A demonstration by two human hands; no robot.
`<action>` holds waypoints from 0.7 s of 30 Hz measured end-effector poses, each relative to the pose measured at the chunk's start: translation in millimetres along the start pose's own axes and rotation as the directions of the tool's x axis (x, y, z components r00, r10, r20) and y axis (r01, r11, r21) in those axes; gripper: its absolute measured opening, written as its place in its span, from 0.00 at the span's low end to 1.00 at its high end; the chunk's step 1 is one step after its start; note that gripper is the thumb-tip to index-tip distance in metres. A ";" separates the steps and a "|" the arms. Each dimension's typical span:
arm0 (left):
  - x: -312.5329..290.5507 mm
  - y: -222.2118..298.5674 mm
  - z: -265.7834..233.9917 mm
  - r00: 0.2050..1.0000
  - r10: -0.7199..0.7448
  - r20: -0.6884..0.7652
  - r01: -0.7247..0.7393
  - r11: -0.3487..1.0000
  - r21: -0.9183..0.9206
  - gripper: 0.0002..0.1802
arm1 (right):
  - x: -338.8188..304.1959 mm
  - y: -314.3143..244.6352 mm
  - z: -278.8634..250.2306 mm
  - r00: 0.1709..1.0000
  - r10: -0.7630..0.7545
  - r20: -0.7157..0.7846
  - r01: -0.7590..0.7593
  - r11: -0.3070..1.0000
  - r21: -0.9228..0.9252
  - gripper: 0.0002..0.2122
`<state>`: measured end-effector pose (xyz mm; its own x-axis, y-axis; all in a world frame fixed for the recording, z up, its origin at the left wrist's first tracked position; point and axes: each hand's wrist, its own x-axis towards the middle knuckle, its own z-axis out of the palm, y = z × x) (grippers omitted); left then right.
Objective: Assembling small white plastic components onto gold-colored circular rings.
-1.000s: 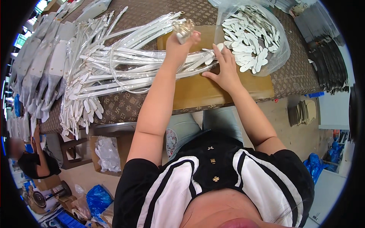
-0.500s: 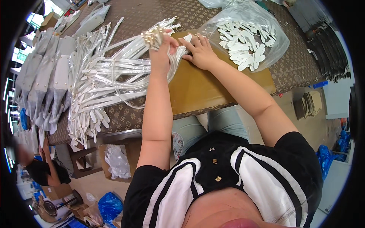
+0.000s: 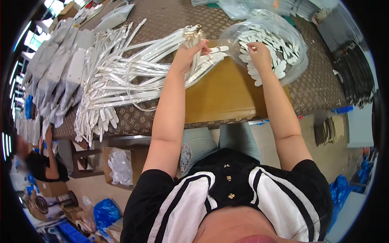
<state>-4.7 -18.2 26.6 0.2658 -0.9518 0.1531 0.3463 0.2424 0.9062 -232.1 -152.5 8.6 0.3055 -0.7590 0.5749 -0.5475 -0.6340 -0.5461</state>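
My left hand (image 3: 187, 58) is closed around a bunch of white straps (image 3: 197, 60) near their gold-coloured metal ends. The straps' other white ends stick out to the right over a brown board (image 3: 227, 97). My right hand (image 3: 260, 56) is over the left side of a pile of flat white tabs (image 3: 279, 73) with rounded ends. Its fingers are bent together at the tabs; whether one is pinched between them is too small to make out. The tabs lie on an opened clear plastic bag (image 3: 302, 67). More plastic-wrapped white straps (image 3: 109, 87) spread out left of my left hand.
White bags in plastic wrap (image 3: 52, 69) hang over the table's left edge. Stacked dark pieces (image 3: 352, 69) stand at the right. A carton (image 3: 137, 160) with plastic sits below the table. Another person (image 3: 46, 162) is at the lower left.
My right hand has left the strap ends and moved right to the tabs, its fingers now drawn together. My left hand, with the straps, has shifted right.
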 end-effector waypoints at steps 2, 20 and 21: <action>4.5 3.8 0.3 0.999 -0.047 0.021 0.044 0.994 0.097 0.15 | 11.1 8.0 14.2 0.992 0.072 0.108 -0.061 0.993 -0.102 0.09; 6.4 -2.7 -8.5 0.987 -0.072 -0.141 0.040 0.975 -0.219 0.15 | 37.2 15.1 32.2 0.897 0.272 0.347 -0.209 0.955 -0.210 0.11; 6.4 -1.1 -9.1 0.982 -0.104 -0.158 0.061 0.966 -0.253 0.15 | 37.3 13.0 26.1 0.891 0.263 0.370 -0.225 0.964 -0.145 0.10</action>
<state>4.8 -22.8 23.0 0.3673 -0.9301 -0.0060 0.5781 0.2233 0.7848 -207.5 -192.9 7.1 0.4164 -0.8979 0.1428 -0.7089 -0.4189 -0.5674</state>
